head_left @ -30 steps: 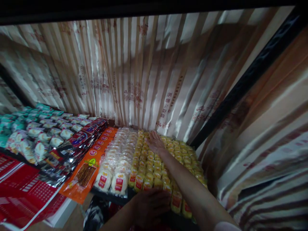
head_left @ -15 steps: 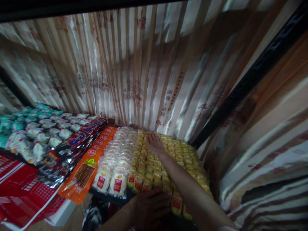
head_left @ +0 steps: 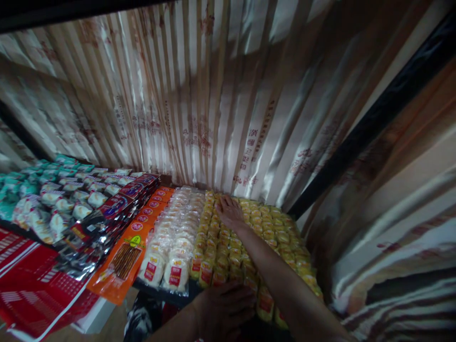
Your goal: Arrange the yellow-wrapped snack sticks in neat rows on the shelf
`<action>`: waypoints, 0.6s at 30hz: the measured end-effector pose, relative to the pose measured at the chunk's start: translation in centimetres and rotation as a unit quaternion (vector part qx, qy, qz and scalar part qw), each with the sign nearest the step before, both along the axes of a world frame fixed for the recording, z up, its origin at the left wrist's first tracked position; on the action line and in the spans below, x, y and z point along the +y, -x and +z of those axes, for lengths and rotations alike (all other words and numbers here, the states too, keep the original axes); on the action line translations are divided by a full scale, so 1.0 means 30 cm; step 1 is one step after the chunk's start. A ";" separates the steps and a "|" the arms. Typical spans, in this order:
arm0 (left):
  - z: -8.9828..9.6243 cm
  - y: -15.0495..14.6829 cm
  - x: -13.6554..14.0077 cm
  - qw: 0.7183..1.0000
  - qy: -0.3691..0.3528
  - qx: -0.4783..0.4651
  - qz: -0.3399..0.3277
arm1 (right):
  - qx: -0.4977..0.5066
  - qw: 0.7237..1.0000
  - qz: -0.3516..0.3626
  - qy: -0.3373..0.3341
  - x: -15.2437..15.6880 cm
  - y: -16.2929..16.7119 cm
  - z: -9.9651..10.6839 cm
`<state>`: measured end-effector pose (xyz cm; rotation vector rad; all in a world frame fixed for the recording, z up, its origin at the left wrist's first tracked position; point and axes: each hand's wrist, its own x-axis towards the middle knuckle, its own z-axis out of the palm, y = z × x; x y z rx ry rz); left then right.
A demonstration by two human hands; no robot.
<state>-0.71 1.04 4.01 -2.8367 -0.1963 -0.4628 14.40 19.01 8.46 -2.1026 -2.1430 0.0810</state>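
Observation:
Rows of small yellow snack packets (head_left: 274, 232) fill the right part of a dark shelf. My right hand (head_left: 230, 212) lies on the back rows, palm down with the fingers spread and holding nothing. Along the front ends of the rows is my left hand (head_left: 226, 306), dim in shadow, its fingers stretched out to the right against the packets. It hides some of the front packets. Left of the yellow rows stand two rows of clear-wrapped white rice crackers (head_left: 177, 271), which neither hand touches.
Beside the crackers are orange bags of brown sticks (head_left: 125, 259), dark shiny packs (head_left: 96, 223), white packets (head_left: 64, 205) and green packets (head_left: 30, 183). A red basket (head_left: 35, 289) is at lower left. Curtains (head_left: 171, 95) hang behind; a black post (head_left: 342, 152) slants at right.
The view has shifted very slightly, with the shelf's right end a little further right. Both hands remain in nearly the same places on the yellow packets.

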 end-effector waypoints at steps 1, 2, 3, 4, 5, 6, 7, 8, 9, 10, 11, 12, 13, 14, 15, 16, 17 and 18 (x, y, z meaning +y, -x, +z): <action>-0.001 0.000 -0.001 1.000 -0.005 0.002 0.002 | 0.000 1.000 0.001 -0.001 -0.002 -0.001 0.003; -0.002 0.000 -0.002 1.000 -0.009 0.004 0.001 | -0.001 1.000 0.002 -0.002 -0.003 -0.003 0.006; -0.004 -0.001 -0.002 1.000 -0.012 0.002 -0.001 | -0.001 1.000 0.002 -0.004 -0.004 -0.006 0.010; -0.005 -0.002 -0.003 1.000 -0.013 0.002 -0.002 | -0.001 1.000 0.003 -0.008 -0.005 -0.010 0.014; -0.005 -0.003 -0.003 1.000 -0.013 0.001 -0.002 | -0.003 1.000 -0.001 -0.015 -0.005 -0.014 0.017; -0.004 -0.004 -0.002 1.000 -0.012 0.000 -0.001 | -0.005 1.000 -0.011 -0.021 -0.005 -0.019 0.020; -0.001 -0.004 -0.002 1.000 -0.012 0.001 0.000 | -0.007 0.999 -0.026 -0.024 -0.005 -0.023 0.020; 0.003 -0.004 -0.001 1.000 -0.015 0.005 0.003 | -0.008 0.999 -0.042 -0.023 -0.004 -0.028 0.019; 0.008 -0.004 0.000 1.000 -0.021 0.011 0.004 | -0.008 0.998 -0.054 -0.019 -0.004 -0.031 0.016; 0.014 -0.003 0.001 0.999 -0.030 0.015 0.003 | -0.008 0.998 -0.061 -0.012 -0.003 -0.034 0.012; 0.019 -0.002 0.002 0.999 -0.041 0.016 0.002 | -0.006 0.998 -0.060 -0.006 -0.003 -0.036 0.007; 0.023 -0.001 0.003 0.999 -0.053 0.014 0.000 | -0.005 0.999 -0.054 -0.002 -0.003 -0.037 0.002; 0.024 0.000 0.004 0.998 -0.061 0.010 -0.001 | -0.004 0.999 -0.048 -0.002 -0.004 -0.038 -0.002; 0.022 0.000 0.005 0.998 -0.066 0.005 0.001 | -0.004 0.999 -0.043 -0.003 -0.004 -0.039 -0.004; 0.017 0.000 0.005 0.998 -0.069 0.001 0.002 | -0.005 0.999 -0.041 -0.004 -0.005 -0.040 -0.004; 0.009 -0.001 0.007 0.997 -0.071 -0.003 0.004 | -0.005 0.999 -0.039 -0.003 -0.005 -0.040 -0.001; -0.002 -0.003 0.009 0.997 -0.074 -0.006 0.003 | -0.005 0.999 -0.041 -0.002 -0.003 -0.039 0.003; -0.015 -0.006 0.011 0.997 -0.079 -0.009 -0.001 | -0.006 0.999 -0.044 -0.001 0.001 -0.037 0.008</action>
